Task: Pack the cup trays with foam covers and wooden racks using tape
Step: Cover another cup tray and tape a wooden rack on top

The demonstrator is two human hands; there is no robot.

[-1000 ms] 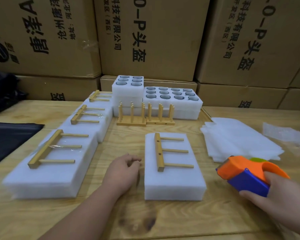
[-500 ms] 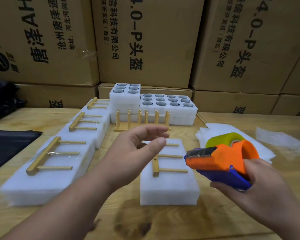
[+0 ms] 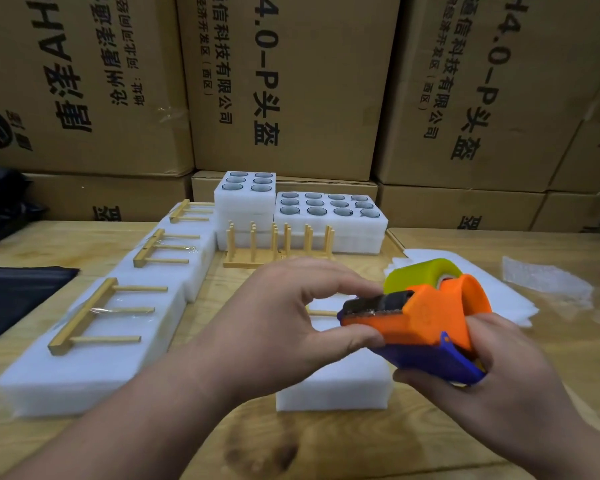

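Note:
My right hand (image 3: 499, 382) grips an orange and blue tape dispenser (image 3: 426, 323) with a yellow-green roll, held above the table. My left hand (image 3: 284, 317) pinches the dispenser's front cutter end between thumb and fingers. Under both hands lies a white foam-covered tray (image 3: 333, 386) with a wooden rack (image 3: 321, 312) on top, mostly hidden. Three taped foam packs with wooden racks (image 3: 94, 313) line the left side. Open cup trays (image 3: 329, 211) stand at the back, with upright wooden racks (image 3: 278, 244) in front of them.
A pile of foam cover sheets (image 3: 499, 299) lies right of the dispenser, with a loose piece (image 3: 548, 278) farther right. A black sheet (image 3: 18, 296) covers the table's left edge. Stacked cardboard boxes (image 3: 284, 84) wall off the back.
My left hand rose from the table beside the tray and reached the dispenser's front. My right hand lifted the dispenser up and leftward over the tray.

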